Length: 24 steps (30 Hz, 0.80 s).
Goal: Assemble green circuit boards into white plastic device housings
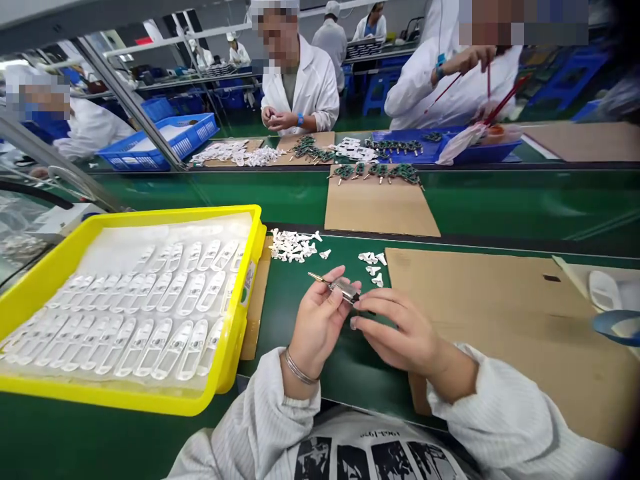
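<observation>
**A:** Please tell me, where is the small metal part now?

**B:** It is in the air above the green bench mat [273, 320], just to the right of the yellow tray [125, 397]. The left hand [317, 320] is closed on the small metal part [344, 288], and the thumb and fingers pinch it. A thin brass pin [316, 276] sticks out from the part toward the tray.

**A:** And the right hand [405, 330]?

**B:** It is half open, with the fingers softly curved, very near the end of the part. I see nothing held in it, but I cannot tell if the fingertips touch the metal.

**A:** How does one hold such a small piece well?

**B:** In my opinion, the pinch should be firm but not too hard, so the thin pin does not bend. The hands are low over the mat, and this seems good for steady work.

**A:** What lies near the hands?

**B:** To the right of the tray is a heap of white plastic pieces [293, 245], and a few loose white pieces [371, 265] lie farther from it. Clear plastic shells [150, 320] lie in rows inside the tray. Farther right from the tray is a brown cardboard sheet [500, 313].
</observation>
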Motion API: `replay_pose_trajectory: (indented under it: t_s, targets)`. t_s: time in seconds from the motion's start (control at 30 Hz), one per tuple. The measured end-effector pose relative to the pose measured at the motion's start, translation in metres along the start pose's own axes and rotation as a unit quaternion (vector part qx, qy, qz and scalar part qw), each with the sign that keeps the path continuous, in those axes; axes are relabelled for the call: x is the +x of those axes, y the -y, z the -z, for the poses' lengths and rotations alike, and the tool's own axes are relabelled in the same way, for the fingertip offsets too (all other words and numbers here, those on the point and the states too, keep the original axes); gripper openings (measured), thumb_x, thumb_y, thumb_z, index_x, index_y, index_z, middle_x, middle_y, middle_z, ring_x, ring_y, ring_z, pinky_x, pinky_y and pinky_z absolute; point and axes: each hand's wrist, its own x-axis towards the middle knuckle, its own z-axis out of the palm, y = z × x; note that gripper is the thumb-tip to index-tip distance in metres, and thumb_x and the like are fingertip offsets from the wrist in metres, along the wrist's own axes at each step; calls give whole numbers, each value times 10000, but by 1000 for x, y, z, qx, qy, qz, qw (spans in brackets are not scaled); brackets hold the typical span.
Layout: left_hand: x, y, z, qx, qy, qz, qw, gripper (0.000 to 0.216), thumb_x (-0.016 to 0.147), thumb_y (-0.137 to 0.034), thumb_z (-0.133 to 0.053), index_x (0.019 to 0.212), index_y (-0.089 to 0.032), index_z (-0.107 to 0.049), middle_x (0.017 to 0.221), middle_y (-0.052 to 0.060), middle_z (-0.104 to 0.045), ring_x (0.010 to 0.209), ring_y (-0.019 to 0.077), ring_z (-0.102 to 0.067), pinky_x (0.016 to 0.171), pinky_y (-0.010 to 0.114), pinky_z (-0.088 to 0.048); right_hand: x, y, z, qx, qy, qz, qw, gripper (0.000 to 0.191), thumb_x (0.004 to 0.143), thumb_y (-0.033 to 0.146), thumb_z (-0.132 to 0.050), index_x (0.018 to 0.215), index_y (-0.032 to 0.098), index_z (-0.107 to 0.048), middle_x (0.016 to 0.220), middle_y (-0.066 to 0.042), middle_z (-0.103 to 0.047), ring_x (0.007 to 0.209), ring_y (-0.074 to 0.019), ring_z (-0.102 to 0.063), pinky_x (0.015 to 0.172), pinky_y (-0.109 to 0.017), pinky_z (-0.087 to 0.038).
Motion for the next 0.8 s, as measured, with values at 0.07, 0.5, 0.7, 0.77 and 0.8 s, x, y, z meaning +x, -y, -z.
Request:
replay_pose_trajectory:
  t_s: [0.07, 0.5, 0.7, 0.77, 0.8]
  targets:
    - [3, -1, 3, 27, 10, -18, 999, 433, 762, -222, -776, 1175, -209, -646, 1035, 43, -687, 989, 215, -690, 861, 317, -535, 2, -3, 9, 82, 28, -11, 996, 294, 815, 111, -595, 1066, 248, -662, 1010, -79, -721, 951, -263, -655, 806, -452, -547]
    - [24, 21, -17, 109, 89, 30, 990, 393, 747, -371, -785, 1111, -236, -725, 991, 57, -738, 793, 168, -703, 750, 286, -586, -3, -34, 34, 171, -39, -310, 934, 145, 883, 241, -649, 1008, 251, -722, 895, -54, -637, 668, -141, -595, 531, -258, -534]
    - [40, 27, -20, 131, 105, 26, 985, 311, 733, -335, -802, 1036, -290, -753, 1186, 47, -707, 886, 179, -699, 767, 296, -576, -10, -43, 32, 292, -92, -424, 852, 107, 826, 320, -720, 883, 230, -724, 870, -45, -630, 648, -138, -591, 521, -261, -536]
    - [44, 30, -16, 147, 126, 12, 981, 280, 752, -317, -789, 1029, -307, -755, 1216, 35, -698, 957, 178, -686, 809, 290, -565, -14, -44, 32, 323, -102, -456, 823, 126, 795, 337, -755, 852, 230, -721, 835, -33, -639, 663, -138, -604, 551, -256, -543]
    - [46, 31, -13, 160, 136, 6, 978, 272, 763, -309, -780, 1034, -310, -754, 1220, 32, -697, 992, 177, -677, 838, 288, -557, -15, -44, 33, 334, -107, -470, 810, 138, 776, 341, -774, 836, 230, -719, 821, -27, -645, 670, -138, -612, 565, -253, -546]
